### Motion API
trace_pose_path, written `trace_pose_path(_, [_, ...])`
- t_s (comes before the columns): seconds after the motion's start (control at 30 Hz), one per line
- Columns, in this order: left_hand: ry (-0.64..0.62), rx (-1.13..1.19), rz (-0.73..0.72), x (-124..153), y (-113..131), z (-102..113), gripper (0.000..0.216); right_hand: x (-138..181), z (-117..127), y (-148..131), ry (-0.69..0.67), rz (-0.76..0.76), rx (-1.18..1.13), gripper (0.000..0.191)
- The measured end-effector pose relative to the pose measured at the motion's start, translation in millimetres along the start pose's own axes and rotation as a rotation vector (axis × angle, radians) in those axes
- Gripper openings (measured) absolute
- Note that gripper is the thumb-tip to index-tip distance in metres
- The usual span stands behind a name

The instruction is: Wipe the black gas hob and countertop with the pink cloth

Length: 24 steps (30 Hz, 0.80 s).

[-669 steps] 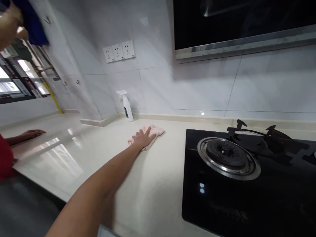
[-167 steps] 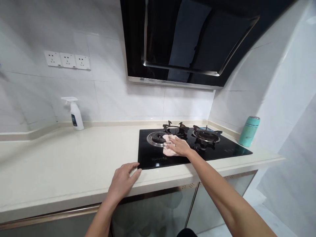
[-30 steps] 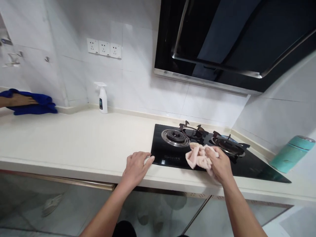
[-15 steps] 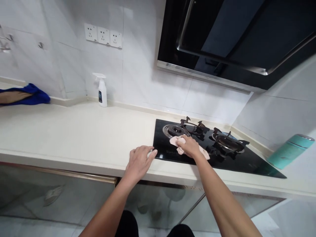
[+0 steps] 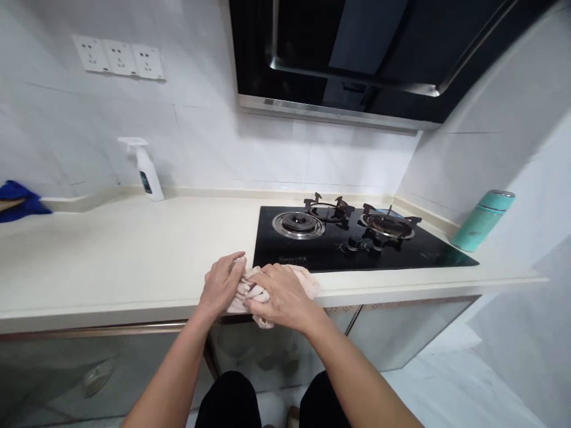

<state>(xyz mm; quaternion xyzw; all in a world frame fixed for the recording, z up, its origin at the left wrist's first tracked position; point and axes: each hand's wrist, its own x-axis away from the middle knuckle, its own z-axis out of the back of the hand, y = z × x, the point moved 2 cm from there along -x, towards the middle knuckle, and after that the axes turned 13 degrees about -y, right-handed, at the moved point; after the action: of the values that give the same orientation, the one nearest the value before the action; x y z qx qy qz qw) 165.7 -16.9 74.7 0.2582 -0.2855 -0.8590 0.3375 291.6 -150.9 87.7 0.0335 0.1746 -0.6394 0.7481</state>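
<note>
A pale pink cloth point(image 5: 304, 280) lies bunched over the counter's front edge, at the near left corner of the black gas stove point(image 5: 330, 255). My right hand point(image 5: 283, 297) is closed over the middle of it, with the thumb toward the left. At the cloth's left end, my left hand point(image 5: 220, 284) has its fingers curled on the fabric. Part of the cloth hangs below the counter edge. Beyond my hands sits a bare round burner point(image 5: 298, 224) with its pan support off.
That loose pan support point(image 5: 329, 212) stands behind the burner. A white spray bottle point(image 5: 149, 175) is by the wall, and a turquoise flask point(image 5: 483, 222) at the right. Above hangs a dark range hood point(image 5: 334, 71). Someone's hand with a blue cloth point(image 5: 20, 202) shows at far left.
My right hand has drawn the cloth from the stove top to the counter's front edge, beside my left hand, which now grips it too. The view has shifted right.
</note>
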Motion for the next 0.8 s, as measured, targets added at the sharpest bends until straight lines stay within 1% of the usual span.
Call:
trace_pose_path(0.1, [-0.022,-0.041,0.008,-1,3,1,0.064,17,7,27,0.043,-0.036,-0.013,0.032])
trace_pose_path(0.2, [-0.033,-0.054,0.013,0,4,1,0.063,47,20,71,0.098,-0.151,-0.055,0.025])
trace_pose_path(0.3, [-0.035,-0.053,-0.007,1,5,1,0.061,94,38,124,0.174,-0.364,-0.029,0.025])
trace_pose_path(0.37, [-0.027,-0.05,-0.024,1,5,1,0.058,131,50,157,0.199,-0.549,0.095,0.029])
trace_pose_path(0.4, [-0.023,-0.048,-0.029,1,5,1,0.057,150,56,170,0.179,-0.635,0.181,0.03])
trace_pose_path(0.43, [-0.02,-0.046,-0.032,1,5,0,0.056,168,60,180,0.128,-0.693,0.28,0.029])
trace_pose_path(0.5, [-0.016,-0.047,-0.038,1,5,-1,0.055,200,68,191,-0.025,-0.72,0.484,0.031])
trace_pose_path(0.57, [-0.012,-0.06,-0.048,2,5,-2,0.053,229,74,194,-0.165,-0.695,0.628,0.037])
trace_pose_path(0.63, [-0.009,-0.071,-0.058,3,6,-3,0.052,255,82,193,-0.224,-0.702,0.675,0.039])
trace_pose_path(0.67, [-0.011,-0.074,-0.058,3,6,-3,0.052,266,87,193,-0.216,-0.715,0.676,0.039])
trace_pose_path(0.73, [-0.026,-0.077,-0.053,4,7,-3,0.053,282,99,196,-0.114,-0.755,0.66,0.039])
trace_pose_path(0.8, [-0.04,-0.083,-0.044,4,8,-3,0.053,286,109,204,0.089,-0.828,0.603,0.04])
